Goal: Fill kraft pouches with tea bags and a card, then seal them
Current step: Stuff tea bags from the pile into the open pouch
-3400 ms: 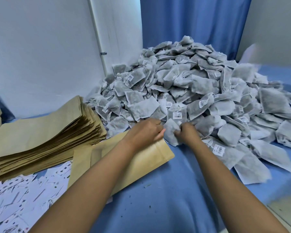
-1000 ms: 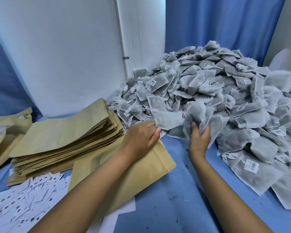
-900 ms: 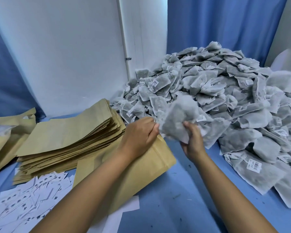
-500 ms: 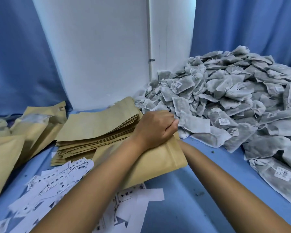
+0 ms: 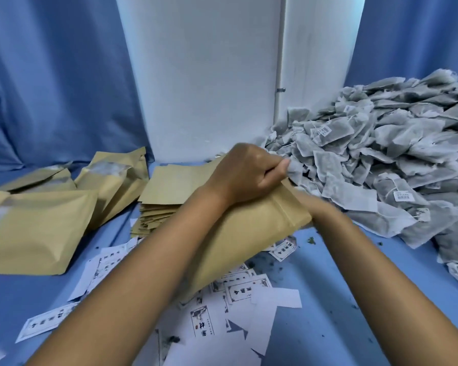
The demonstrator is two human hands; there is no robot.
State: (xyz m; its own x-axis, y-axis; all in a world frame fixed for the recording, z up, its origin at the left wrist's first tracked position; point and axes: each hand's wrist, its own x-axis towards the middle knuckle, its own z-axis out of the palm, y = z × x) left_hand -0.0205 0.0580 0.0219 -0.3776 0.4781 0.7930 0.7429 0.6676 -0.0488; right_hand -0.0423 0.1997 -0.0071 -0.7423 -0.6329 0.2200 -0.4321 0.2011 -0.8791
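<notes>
On the blue cloth-covered table [image 5: 315, 326]: tan kraft-paper pouch [image 5: 249, 233] held at its mouth.
Head view: left hand [image 5: 245, 174] fingers curled, gripping pouch rim and grey mesh tea bags [image 5: 292, 167]; right hand hidden inside pouch, grip indeterminate. Tea-bag heap [image 5: 381, 165] just right.

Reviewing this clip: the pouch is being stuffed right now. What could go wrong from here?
1. The left hand pinches the mouth of the kraft pouch with a tea bag bunched at the rim; fabric or string caught there could spoil the seal.
2. The right hand is hidden in the pouch, so the bag count cannot be checked.
3. Loose tea crumbs lie among the cards; one could go in dirty.
</notes>
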